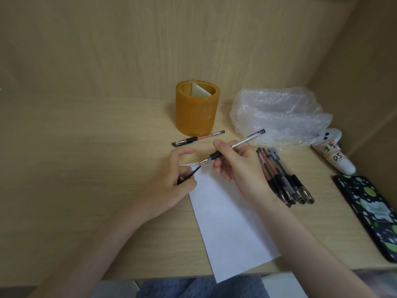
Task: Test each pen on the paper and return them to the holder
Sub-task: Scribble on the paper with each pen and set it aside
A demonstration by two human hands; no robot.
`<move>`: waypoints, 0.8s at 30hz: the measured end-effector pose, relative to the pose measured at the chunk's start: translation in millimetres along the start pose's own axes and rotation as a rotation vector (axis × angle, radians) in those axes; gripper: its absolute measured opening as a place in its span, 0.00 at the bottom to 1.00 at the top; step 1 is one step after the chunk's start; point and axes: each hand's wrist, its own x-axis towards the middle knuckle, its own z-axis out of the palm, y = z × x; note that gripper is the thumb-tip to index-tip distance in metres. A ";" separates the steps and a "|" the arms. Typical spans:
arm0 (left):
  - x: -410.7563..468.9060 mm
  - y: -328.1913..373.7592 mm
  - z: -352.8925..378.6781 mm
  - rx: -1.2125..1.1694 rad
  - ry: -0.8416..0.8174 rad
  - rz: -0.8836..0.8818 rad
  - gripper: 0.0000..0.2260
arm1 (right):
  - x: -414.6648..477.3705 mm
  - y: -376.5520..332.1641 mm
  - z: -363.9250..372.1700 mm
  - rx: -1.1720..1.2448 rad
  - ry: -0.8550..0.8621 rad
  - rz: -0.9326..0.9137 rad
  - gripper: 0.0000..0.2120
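Observation:
A white paper strip lies on the desk, with small scribbles at its far end. My right hand grips a clear uncapped pen, its tip resting on the paper's top edge. My left hand presses the paper's left corner and holds a black pen cap. An orange cylindrical holder stands behind, with no pens visible in it. One capped pen lies in front of the holder. Several capped pens lie bunched to the right of the paper.
A crumpled clear plastic bag lies at the back right. A white tube with handwritten labels and a dark phone with green spots lie on the right. Wooden walls close the desk at the back and right.

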 end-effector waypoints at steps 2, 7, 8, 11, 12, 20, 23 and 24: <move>-0.5 0.8 0.6 0.015 -0.022 0.005 0.22 | -1.4 -1.9 2.4 -0.010 0.001 0.012 0.13; -0.6 4.5 1.2 0.035 -0.040 0.015 0.22 | -5.4 -1.5 4.8 -0.062 -0.037 0.020 0.13; -0.3 4.3 1.2 0.039 -0.041 0.015 0.21 | -5.8 0.3 5.1 -0.073 -0.051 0.010 0.13; 0.4 3.3 2.4 0.050 -0.064 -0.010 0.20 | -6.8 4.1 6.1 -0.154 -0.103 -0.031 0.09; 0.2 2.7 3.5 0.054 -0.072 -0.011 0.18 | -6.8 5.0 5.8 -0.171 -0.125 -0.039 0.08; -4.1 4.9 -1.5 -0.015 0.096 0.009 0.05 | -11.8 5.7 -4.6 -0.153 -0.163 -0.054 0.06; -5.6 6.1 4.5 0.042 0.138 0.020 0.07 | -12.6 6.7 -5.0 -0.161 -0.150 -0.051 0.05; -6.2 5.5 6.4 0.056 0.157 0.024 0.08 | -12.9 7.1 -4.6 -0.167 -0.149 -0.050 0.05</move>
